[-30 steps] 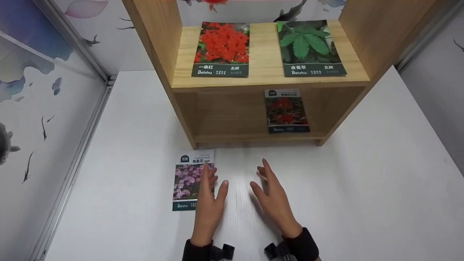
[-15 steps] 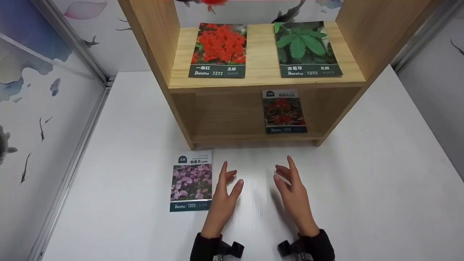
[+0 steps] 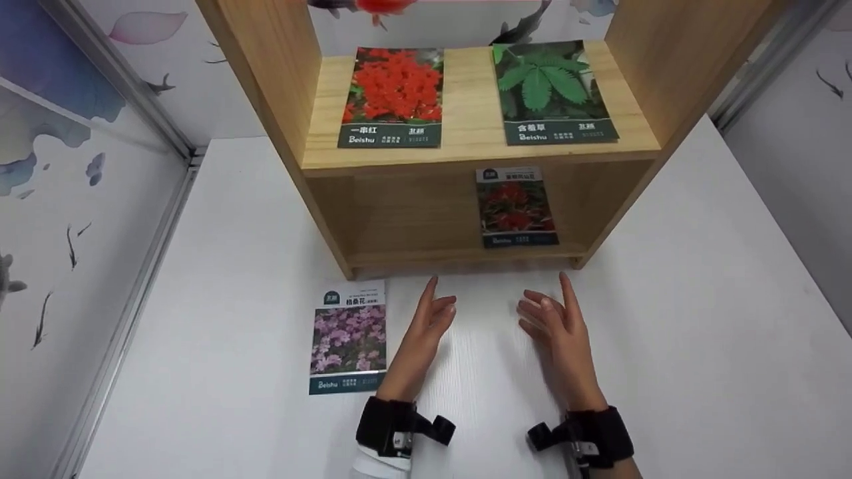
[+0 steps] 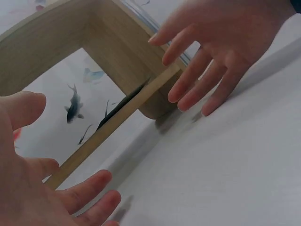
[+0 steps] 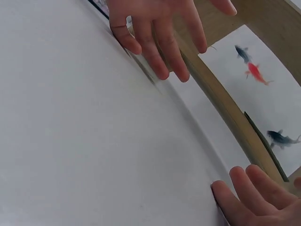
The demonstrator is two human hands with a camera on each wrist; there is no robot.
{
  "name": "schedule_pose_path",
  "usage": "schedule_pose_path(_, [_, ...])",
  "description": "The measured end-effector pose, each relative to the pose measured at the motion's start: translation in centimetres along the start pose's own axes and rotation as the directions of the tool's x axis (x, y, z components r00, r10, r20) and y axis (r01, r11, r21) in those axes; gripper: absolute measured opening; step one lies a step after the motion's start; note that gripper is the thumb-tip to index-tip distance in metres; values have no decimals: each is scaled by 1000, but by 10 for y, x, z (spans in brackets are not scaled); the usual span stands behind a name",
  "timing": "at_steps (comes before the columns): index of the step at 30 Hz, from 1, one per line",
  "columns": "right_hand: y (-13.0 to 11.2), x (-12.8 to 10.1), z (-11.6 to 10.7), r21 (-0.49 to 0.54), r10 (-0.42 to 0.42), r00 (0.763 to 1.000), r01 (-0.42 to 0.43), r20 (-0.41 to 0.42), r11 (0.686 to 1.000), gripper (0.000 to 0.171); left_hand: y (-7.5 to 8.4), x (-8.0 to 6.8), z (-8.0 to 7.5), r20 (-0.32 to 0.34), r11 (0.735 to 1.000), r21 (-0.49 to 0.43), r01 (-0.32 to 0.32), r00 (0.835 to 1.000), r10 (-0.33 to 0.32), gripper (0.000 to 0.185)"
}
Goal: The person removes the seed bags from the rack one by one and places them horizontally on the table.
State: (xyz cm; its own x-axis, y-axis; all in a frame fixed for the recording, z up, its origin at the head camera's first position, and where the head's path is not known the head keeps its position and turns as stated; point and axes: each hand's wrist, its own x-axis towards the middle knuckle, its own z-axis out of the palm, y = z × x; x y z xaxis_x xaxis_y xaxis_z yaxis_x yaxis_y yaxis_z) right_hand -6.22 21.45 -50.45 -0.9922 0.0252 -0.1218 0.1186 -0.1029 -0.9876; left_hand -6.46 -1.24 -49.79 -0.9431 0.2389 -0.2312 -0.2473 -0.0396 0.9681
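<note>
White surface (image 3: 699,332) spans the lower frame. Left hand (image 3: 426,326) and right hand (image 3: 562,329) occupy lower centre, fingers loosely spread; a rectangular purple-flower-printed packet (image 3: 347,338) lies just beside the left.

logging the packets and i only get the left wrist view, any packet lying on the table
Observer: Yes, a purple-flower packet lies face up there, to the left of the left hand.
Operator: what about up on the upper shelf
Observer: Two: a red-flower packet on the left, a green-leaf packet on the right.
Operator: and the lower packet, what's printed on it
Observer: Red flowers.
</note>
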Motion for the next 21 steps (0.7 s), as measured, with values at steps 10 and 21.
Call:
schedule_pose_path(10, [2, 23, -15, 31, -16, 999, 15, 34, 999, 63, 4, 26, 11, -16, 997, -79, 5, 1000, -6, 80])
schedule_pose_path(21, [-6, 47, -24, 59, 15, 999, -17, 31, 998, 70, 12, 44, 13, -51, 990, -127, 65, 996, -72, 81])
